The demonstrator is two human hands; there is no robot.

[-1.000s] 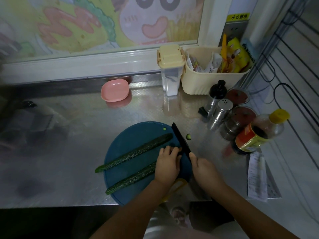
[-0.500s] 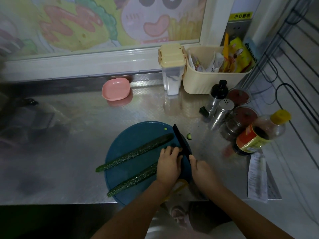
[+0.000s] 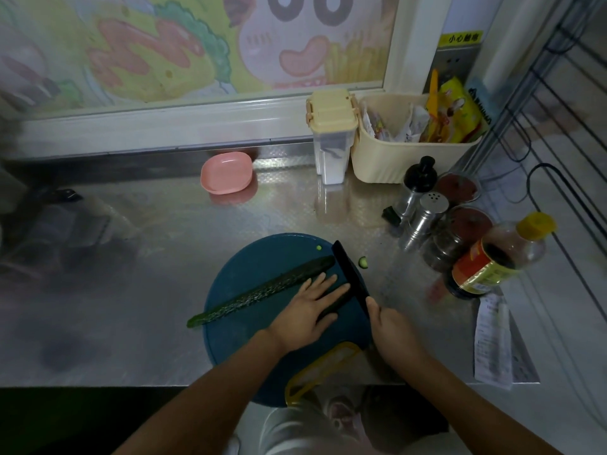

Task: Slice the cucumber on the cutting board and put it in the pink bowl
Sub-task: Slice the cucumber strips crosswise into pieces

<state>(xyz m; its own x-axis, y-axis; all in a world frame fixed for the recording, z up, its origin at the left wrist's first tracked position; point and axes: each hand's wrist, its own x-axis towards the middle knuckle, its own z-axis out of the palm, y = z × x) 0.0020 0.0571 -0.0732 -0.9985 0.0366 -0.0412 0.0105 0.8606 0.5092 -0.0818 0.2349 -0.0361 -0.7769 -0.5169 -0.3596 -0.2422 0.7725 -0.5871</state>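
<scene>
A round blue cutting board lies near the front edge of the steel counter. One long cucumber half lies diagonally across it. My left hand presses flat, fingers straight, on a second dark cucumber piece that shows only under the fingertips. My right hand grips the handle of a black knife, whose blade stands across the cucumbers' right ends. A small cut slice lies on the counter just off the board. The pink bowl sits at the back by the wall and looks to have nothing in it.
To the right stand shakers, jars and a sauce bottle. A cream basket and a lidded box stand at the back right. A paper slip lies right. A yellow-rimmed object sits at the board's front.
My left hand's fingers have straightened and now lie flat. The long left part of the near cucumber piece no longer shows. The knife and my right hand have barely moved.
</scene>
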